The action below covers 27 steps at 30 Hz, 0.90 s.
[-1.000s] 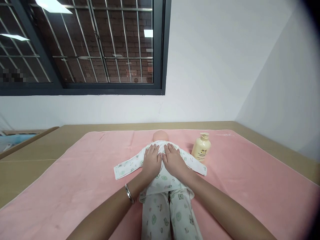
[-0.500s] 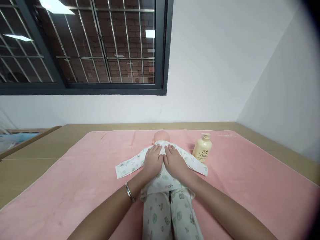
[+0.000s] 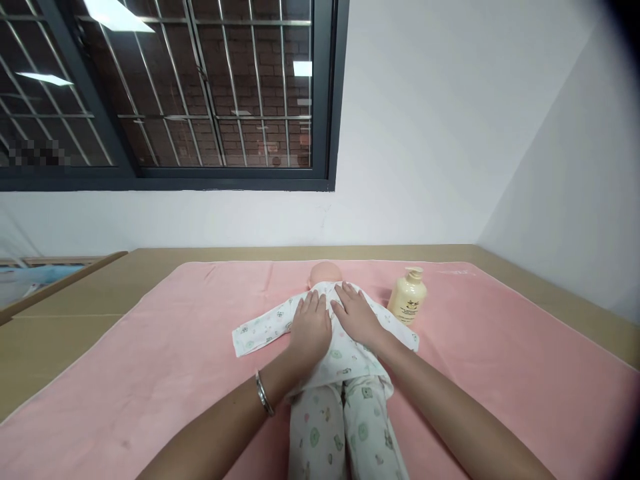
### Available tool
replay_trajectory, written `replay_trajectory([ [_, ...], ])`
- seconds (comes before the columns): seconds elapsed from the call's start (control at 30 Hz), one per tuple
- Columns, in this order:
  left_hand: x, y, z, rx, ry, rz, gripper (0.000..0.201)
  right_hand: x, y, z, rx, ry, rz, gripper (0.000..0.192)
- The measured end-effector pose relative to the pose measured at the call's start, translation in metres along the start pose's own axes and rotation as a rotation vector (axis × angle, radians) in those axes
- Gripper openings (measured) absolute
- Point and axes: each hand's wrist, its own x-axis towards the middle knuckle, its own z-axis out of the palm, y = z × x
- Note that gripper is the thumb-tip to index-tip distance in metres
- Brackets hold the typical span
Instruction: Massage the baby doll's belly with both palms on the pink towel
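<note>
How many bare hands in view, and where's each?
2. The left hand, silver-coloured bangle at its wrist, and the right hand, nearer the pale-yellow pump bottle, lie over the white, green-printed cloth top. No others show.

Wears a shiny, curved silver bangle (image 3: 262,395) near left hand (image 3: 311,328); shows right hand (image 3: 358,319) and forearms (image 3: 450,408) bare.

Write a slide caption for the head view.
Left hand and right hand rest on a clothed doll beside a pump bottle on a pink sheet.
</note>
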Motion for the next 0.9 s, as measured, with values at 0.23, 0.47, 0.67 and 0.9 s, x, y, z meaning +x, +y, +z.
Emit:
replay_trajectory([
  [0.23,0.024,-0.032,-0.002,-0.259,-0.106,-0.01,0.047,-0.034,-0.035,0.005,-0.268,0.105,-0.138,0.051],
  [0.47,0.018,-0.024,-0.001,-0.109,-0.064,0.005,0.046,-0.016,-0.016,0.001,-0.128,0.098,-0.126,0.047],
  [0.67,0.004,-0.007,-0.001,-0.058,-0.024,0.043,0.043,0.001,0.004,-0.003,-0.016,0.084,-0.087,0.046],
  [0.9,0.019,-0.024,-0.003,-0.143,-0.092,-0.018,0.049,-0.03,-0.03,0.003,-0.274,0.138,-0.134,0.049],
])
